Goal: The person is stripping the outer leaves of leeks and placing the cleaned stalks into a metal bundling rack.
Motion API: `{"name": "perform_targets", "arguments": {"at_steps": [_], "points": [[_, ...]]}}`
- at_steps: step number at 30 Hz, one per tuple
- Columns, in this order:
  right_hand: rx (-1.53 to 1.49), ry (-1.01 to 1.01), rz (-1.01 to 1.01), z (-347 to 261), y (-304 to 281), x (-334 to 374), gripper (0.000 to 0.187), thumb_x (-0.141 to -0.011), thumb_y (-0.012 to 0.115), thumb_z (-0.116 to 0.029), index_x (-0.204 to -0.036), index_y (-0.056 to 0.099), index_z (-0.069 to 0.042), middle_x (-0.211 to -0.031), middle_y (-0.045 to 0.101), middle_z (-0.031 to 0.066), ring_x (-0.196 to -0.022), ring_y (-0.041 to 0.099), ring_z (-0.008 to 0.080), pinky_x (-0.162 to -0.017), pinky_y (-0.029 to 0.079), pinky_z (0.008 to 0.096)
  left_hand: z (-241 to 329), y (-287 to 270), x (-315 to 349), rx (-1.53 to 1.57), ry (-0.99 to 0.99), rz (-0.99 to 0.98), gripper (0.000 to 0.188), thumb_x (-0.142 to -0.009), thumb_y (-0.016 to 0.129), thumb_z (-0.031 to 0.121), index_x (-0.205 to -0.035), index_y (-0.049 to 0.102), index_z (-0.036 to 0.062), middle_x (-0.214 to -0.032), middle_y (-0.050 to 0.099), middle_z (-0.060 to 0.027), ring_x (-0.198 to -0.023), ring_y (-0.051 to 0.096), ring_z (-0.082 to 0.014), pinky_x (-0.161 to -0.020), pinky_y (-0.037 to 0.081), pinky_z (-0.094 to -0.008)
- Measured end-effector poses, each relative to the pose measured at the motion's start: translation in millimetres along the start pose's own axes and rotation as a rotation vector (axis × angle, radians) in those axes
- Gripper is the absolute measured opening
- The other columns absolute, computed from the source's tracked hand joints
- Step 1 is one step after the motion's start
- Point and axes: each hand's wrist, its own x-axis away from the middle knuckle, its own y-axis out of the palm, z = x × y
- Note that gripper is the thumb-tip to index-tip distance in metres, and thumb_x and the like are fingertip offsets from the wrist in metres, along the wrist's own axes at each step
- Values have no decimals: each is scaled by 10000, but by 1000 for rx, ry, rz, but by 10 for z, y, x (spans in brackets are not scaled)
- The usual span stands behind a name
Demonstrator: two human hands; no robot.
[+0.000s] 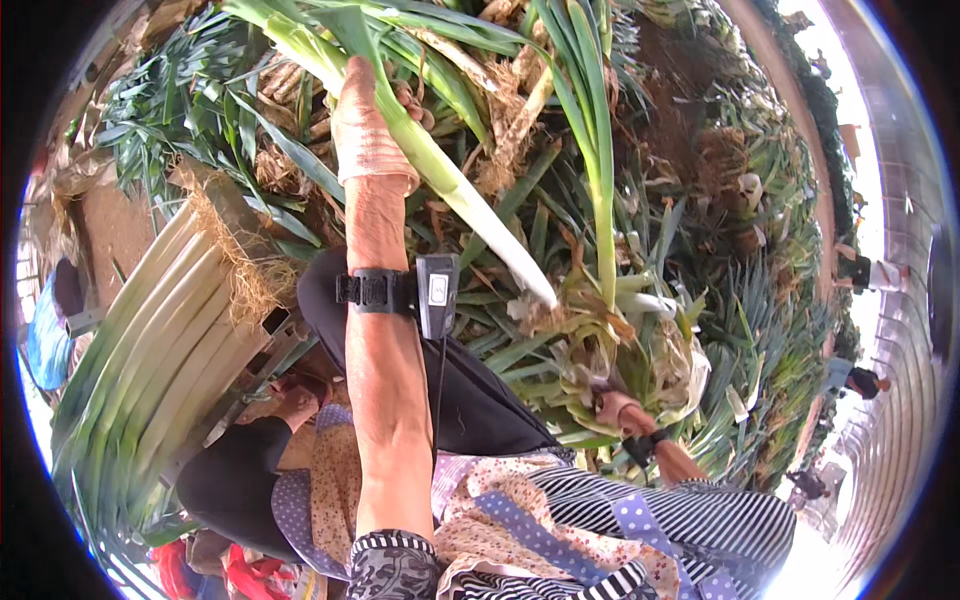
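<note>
My left hand (pixel 368 125), in a pale pinkish glove with a ribbed cuff, is closed around a leek (pixel 455 190). Its green top points up and left, and its white shank slants down to the right, ending near rootlets. Lower right, my right hand (pixel 615 408) is closed at a bunch of limp, pale leek leaves (pixel 650 365); its fingertips are partly hidden by them. Another leek (pixel 600 170) stands out above that bunch, green leaves upward. Both wrists wear dark straps; the left one carries a small black box (pixel 437 295).
A neat stack of long white leeks (pixel 160 330) with trimmed leaves lies at left, roots toward me. Untrimmed leeks (pixel 290 90) with dirty roots are heaped at the far side. Loose leaves (pixel 750 330) cover the ground at right. Other people (pixel 865 380) appear near the right rim.
</note>
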Motion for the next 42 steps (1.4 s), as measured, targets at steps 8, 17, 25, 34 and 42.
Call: {"name": "perform_targets", "arguments": {"at_steps": [8,17,25,34,42], "points": [[-1061,642,-78,806,-2152,-2374,242,-744,675,-182,-942,642,-48,-891,650,125,-825,632,235,-753,489,320,-230,94,118,69,-175,5,583,-670,742,471,-1054,487,114,-924,497,-67,-830,510,-231,-809,445,-404],[-540,144,723,230,-2512,-4012,229,-622,696,-109,-819,586,-72,-928,584,115,-889,573,301,-732,492,423,-288,76,121,-35,-149,-11,418,-760,738,225,-1067,526,36,-881,579,-62,-752,570,-194,-690,478,-352],[-673,-276,413,-448,-1733,-3384,144,-701,588,-71,-830,525,-63,-826,528,74,-767,561,257,-536,481,356,-217,49,38,20,84,183,488,-688,802,235,-1028,489,80,-809,522,-54,-631,534,-197,-594,528,-399],[-838,399,-639,-133,-210,-1471,201,-678,618,-137,-860,633,-55,-813,635,164,-763,606,355,-688,492,397,-72,52,87,-12,98,365,424,-701,772,294,-965,536,62,-672,508,-35,-485,491,-155,-417,450,-315],[-1392,409,-894,139,-300,-189,399,-684,709,-179,-1054,627,-55,-932,652,118,-779,618,273,-686,496,340,229,100,226,40,264,23,455,-725,702,483,-822,493,90,-666,471,-5,-565,464,-109,-502,413,-261]]}}
